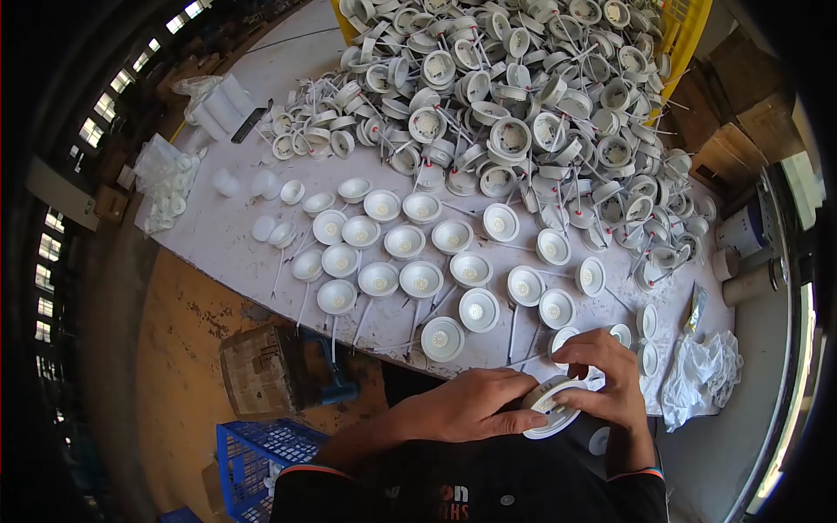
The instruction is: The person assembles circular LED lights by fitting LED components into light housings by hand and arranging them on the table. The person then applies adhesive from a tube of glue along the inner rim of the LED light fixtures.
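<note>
A white round LED downlight (551, 424) is held tilted in front of my chest. My left hand (488, 405) grips it from the left, the thumb along its lower rim. From the right, my right hand (606, 375) reaches over it, with the thumb pressed on its face and the fingers curled above. Whether a small part sits between those fingers is hidden. Just beyond my hands, several similar downlights (443, 338) lie face up in loose rows on the white table (253, 261), their cables trailing.
A large heap of downlight housings (510, 139) spills from a yellow crate (684, 52) at the back. Crumpled plastic bags (702, 375) lie at right, more bags (166, 179) at left. Below stand a cardboard box (261, 370) and a blue crate (261, 458).
</note>
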{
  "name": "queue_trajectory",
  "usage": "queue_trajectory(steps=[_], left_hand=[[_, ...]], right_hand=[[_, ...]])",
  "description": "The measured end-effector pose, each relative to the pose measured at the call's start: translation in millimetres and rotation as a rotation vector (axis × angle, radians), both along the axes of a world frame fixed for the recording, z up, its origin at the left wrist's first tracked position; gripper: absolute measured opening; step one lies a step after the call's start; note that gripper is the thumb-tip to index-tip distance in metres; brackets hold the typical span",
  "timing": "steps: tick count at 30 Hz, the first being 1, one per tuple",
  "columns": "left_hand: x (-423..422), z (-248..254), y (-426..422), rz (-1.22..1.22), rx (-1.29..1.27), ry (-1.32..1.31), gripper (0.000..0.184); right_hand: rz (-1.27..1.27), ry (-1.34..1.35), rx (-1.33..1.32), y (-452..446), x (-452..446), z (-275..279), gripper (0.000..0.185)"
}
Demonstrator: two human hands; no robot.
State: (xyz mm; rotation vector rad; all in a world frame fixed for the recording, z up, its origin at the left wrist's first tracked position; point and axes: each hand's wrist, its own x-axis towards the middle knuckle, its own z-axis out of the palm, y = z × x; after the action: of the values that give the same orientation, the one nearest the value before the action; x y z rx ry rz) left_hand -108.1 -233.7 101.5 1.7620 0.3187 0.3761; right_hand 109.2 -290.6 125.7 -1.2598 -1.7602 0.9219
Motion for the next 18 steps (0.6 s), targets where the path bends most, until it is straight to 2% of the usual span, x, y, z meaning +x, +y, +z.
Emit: queue_trajectory(steps=[1,3,5,9,11,13,18], left_hand=[[-2,2,-1,0.0,0.0,-0.003,0.042],[-5,7,-2,0.168,-0.108,0.084,0.039],[-2,-11,-7,0.242,-0.127,0.038,0.036],[3,-25,-7,0.335,-0.137,0.017,0.041],[8,-27,-6,0.301,-0.352,0.081,0.043],[13,-30,-7,0.29,-0.375,0.073,0.043],[14,-52,-6,0.298,-0.508,0.07,0.049]], right_hand=[[0.0,-0.003,0.0,-4,1,-7,0.034],[-0.125,0.242,-0.183,-7,0,-27,0.036],[-0.205,0.33,-0.389,-14,-11,-29,0.038],[-0.355,0.232,-0.293,-12,-22,-38,0.03],[-0.412,0.16,-0.219,-9,-25,-39,0.028],[-0.441,-0.115,0.065,-6,-27,-39,0.028],[-0.442,-0.097,0.107,-3,-30,-49,0.029]])
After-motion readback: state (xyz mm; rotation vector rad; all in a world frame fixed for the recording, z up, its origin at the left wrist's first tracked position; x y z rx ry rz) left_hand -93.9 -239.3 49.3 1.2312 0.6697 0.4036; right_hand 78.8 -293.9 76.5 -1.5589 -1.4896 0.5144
